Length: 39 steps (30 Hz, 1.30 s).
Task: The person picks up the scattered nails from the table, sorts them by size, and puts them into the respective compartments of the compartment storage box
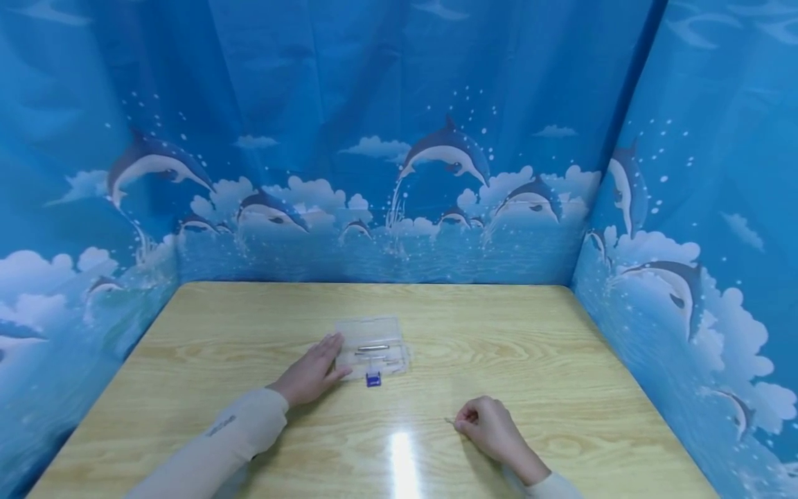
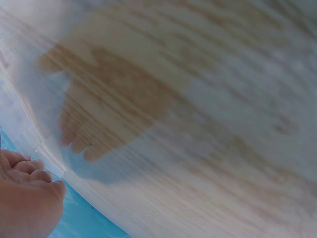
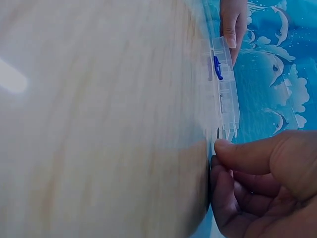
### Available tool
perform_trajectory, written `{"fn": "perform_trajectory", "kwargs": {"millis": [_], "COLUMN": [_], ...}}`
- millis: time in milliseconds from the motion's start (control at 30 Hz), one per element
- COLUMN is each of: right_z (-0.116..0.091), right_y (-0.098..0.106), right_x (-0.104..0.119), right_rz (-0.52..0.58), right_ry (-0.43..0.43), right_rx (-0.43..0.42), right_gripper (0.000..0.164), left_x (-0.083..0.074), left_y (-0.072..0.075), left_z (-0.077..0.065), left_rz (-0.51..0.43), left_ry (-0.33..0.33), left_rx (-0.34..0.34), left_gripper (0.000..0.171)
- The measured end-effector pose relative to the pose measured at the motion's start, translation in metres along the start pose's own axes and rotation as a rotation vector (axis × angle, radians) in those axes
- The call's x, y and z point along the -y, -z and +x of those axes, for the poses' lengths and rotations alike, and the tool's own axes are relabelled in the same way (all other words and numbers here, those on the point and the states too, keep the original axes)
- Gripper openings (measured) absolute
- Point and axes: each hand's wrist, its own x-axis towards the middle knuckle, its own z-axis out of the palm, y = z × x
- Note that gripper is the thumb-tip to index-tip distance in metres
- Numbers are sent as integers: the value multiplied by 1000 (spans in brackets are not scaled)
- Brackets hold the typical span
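A clear plastic case (image 1: 346,367) stands with its lid raised on the table, and a few thin metal pieces (image 1: 373,348) lie inside it. At its front edge sits a blue latch (image 1: 373,379). My left hand (image 1: 309,373) rests against the left side of the case, fingers extended and thumb spread toward the front corner. To the right and nearer the front, my right hand (image 1: 491,428) pinches a small thin pin-like piece (image 3: 218,133) between thumb and forefinger. Its tip points toward the case, with the rest hidden by the fingers.
The wood-grain table (image 1: 249,312) has a glossy top with a bright light reflection near its front. Blue curtains (image 1: 374,83) printed with dolphins hang behind it and on both sides.
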Motion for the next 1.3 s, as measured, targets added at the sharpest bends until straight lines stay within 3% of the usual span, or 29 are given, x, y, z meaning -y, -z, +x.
{"fn": "perform_trajectory", "kwargs": {"millis": [700,933,1300], "right_z": [60,79,111], "right_y": [6,1,-13], "right_x": [38,52,62], "right_rz": [16,15,-25], "right_ry": [80,92,128], "right_rx": [-54,-27,-54], "right_gripper": [9,9,11], "left_x": [0,-2,-2], "left_y": [-2,1,2], "left_z": [2,0,0], "left_rz": [26,25,13], "left_ry": [30,26,24], "left_rx": [10,17,19], "left_gripper": [73,72,72]}}
